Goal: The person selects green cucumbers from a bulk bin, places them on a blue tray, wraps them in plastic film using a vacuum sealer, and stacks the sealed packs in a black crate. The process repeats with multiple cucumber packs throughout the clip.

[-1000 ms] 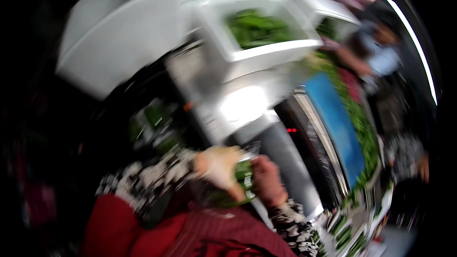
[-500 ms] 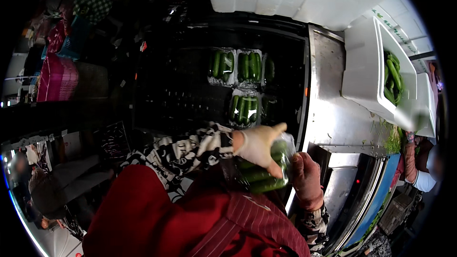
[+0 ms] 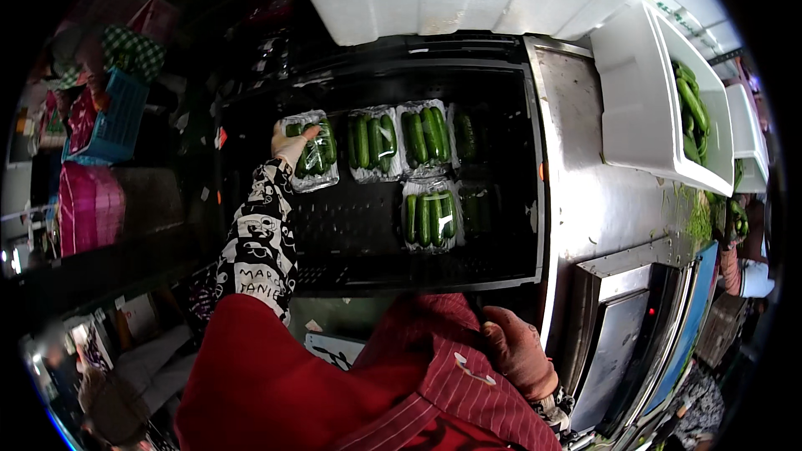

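— See the left hand point(image 3: 290, 144)? It's stretched right out over the black crate point(image 3: 501, 271), fingers laid on the end pack of cucumbers point(image 3: 311, 153), the wrapped tray at the left of the back row.

— Gripping it or just touching?

— Fingers are curled over its near-left corner; I'd say pressing or holding, though I can't tell if the pack is lifted. The right hand point(image 3: 518, 352) is back by the red apron point(image 3: 351, 384), empty as far as I can see, resting low near the crate's front rim.

— What could slip?

— That pack sits tilted, not square with the two packs point(image 3: 399, 140) beside it. Let go at that angle and I think it rides up on its neighbour, or the film snags.

— And the reach?

— Long, one-armed, leaning over. A nudge could also shove the row into the front pack point(image 3: 429, 215). The white foam box point(image 3: 643, 108) on the steel counter point(image 3: 585, 200) stands well apart, so no bother there.
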{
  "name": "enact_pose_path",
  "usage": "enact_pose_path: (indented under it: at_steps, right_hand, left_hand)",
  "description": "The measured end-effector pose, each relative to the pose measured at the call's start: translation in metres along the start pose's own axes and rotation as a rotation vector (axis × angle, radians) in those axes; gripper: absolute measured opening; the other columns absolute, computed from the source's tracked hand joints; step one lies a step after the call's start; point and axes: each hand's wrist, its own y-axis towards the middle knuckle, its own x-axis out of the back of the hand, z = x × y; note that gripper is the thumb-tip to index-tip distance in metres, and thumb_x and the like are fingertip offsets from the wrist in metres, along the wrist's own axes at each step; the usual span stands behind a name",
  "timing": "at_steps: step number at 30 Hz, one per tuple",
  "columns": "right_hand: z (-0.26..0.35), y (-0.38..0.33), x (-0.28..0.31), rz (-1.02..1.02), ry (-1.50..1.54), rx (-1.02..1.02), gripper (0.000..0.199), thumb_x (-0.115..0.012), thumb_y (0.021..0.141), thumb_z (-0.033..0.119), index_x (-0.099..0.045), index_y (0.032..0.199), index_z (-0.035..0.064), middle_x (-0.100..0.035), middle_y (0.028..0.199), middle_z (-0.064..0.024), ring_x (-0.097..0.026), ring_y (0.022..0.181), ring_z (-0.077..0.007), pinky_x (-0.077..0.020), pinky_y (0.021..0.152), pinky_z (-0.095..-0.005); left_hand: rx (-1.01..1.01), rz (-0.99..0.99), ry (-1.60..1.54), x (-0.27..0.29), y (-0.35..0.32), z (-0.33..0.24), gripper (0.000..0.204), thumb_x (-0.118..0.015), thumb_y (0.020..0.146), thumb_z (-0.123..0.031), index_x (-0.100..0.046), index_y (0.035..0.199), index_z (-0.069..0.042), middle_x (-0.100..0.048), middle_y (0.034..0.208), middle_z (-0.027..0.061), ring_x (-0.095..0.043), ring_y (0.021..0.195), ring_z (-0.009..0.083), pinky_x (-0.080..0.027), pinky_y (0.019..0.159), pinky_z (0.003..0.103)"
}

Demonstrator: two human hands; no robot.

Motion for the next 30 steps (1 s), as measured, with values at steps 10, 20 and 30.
enact_pose_path:
  at_steps: [10, 20, 30]
  right_hand:
    - [0.024, 0.012, 0.003, -0.087, 0.056, 0.003, 0.037, -0.059, 0.093, 0.028, -0.058, 0.116, -0.0006, -0.064, 0.100, -0.0204, -0.064, 0.093, -0.0369, -0.0509, 0.079, -0.0386]
    - [-0.019, -0.016, -0.013, -0.576, 0.203, 0.029, 0.020, -0.048, 0.092, 0.019, -0.057, 0.075, 0.0120, -0.049, 0.068, 0.0003, -0.048, 0.058, -0.0126, -0.0386, 0.051, -0.0272]
    - [-0.119, -0.246, -0.017, -1.756, -0.335, -0.681, 0.036, -0.056, 0.092, 0.028, -0.056, 0.117, 0.0021, -0.059, 0.109, -0.0155, -0.056, 0.102, -0.0314, -0.0443, 0.088, -0.0412]
  left_hand:
    - [-0.326, -0.330, 0.518, -0.048, 0.069, 0.059, 0.109, -0.076, 0.065, -0.055, -0.022, 0.146, -0.006, -0.031, 0.146, 0.0223, -0.035, 0.134, 0.0353, -0.033, 0.109, 0.043]
    - [-0.736, 0.654, 0.411, -0.240, -0.225, 0.114, 0.083, -0.061, 0.078, -0.049, -0.032, 0.138, 0.000, -0.041, 0.136, 0.0228, -0.043, 0.125, 0.0349, -0.037, 0.106, 0.043]
    - [-1.005, 0.781, 0.450, -0.280, -0.268, -0.015, 0.063, -0.047, 0.091, -0.043, -0.043, 0.129, 0.006, -0.050, 0.126, 0.0233, -0.051, 0.117, 0.0345, -0.041, 0.103, 0.043]
